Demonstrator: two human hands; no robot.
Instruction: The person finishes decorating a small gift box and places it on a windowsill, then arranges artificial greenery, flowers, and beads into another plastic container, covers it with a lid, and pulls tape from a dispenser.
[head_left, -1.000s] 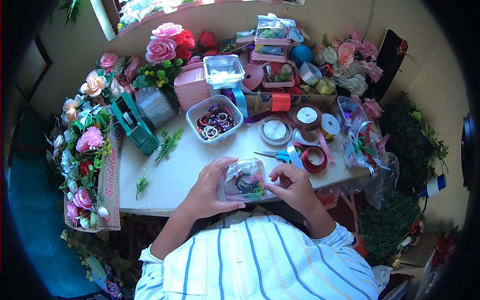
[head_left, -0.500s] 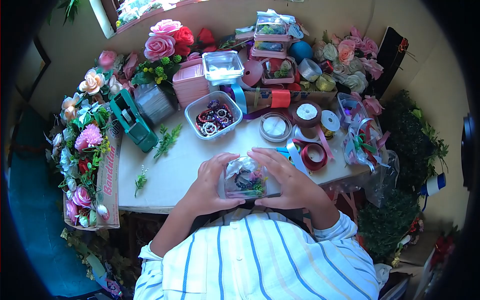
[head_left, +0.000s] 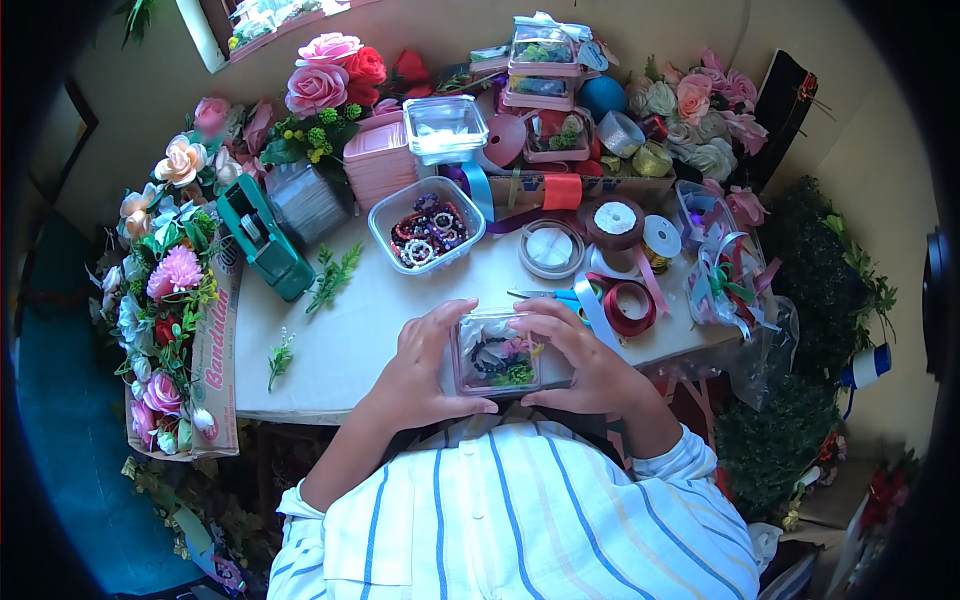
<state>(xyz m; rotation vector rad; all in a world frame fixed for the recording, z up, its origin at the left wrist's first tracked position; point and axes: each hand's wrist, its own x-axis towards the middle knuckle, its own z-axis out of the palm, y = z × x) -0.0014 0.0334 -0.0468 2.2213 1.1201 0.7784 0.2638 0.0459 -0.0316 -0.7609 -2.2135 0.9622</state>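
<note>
A small clear plastic box (head_left: 497,352) with a pink base sits at the table's front edge. Through its lid show a dark beaded bracelet, white filling, pink petals and green foliage. My left hand (head_left: 428,362) curves around the box's left side, thumb along the near edge and fingers at the far left corner. On the other side, my right hand (head_left: 585,362) holds it the same way, fingertips on the far right part of the lid. Scissors (head_left: 548,295) with blue handles lie just beyond my right fingers, partly under ribbon.
An open tub of beaded bracelets (head_left: 427,228) stands beyond the hands. Ribbon rolls (head_left: 629,307) lie to the right. A green tape dispenser (head_left: 264,240), leafy sprigs (head_left: 334,277) and a carton of artificial flowers (head_left: 222,350) are on the left. Finished boxes (head_left: 543,60) are stacked behind.
The box has shifted slightly right and its lid shows more plainly. My right fingers have drawn back to the right, uncovering the scissors' blades.
</note>
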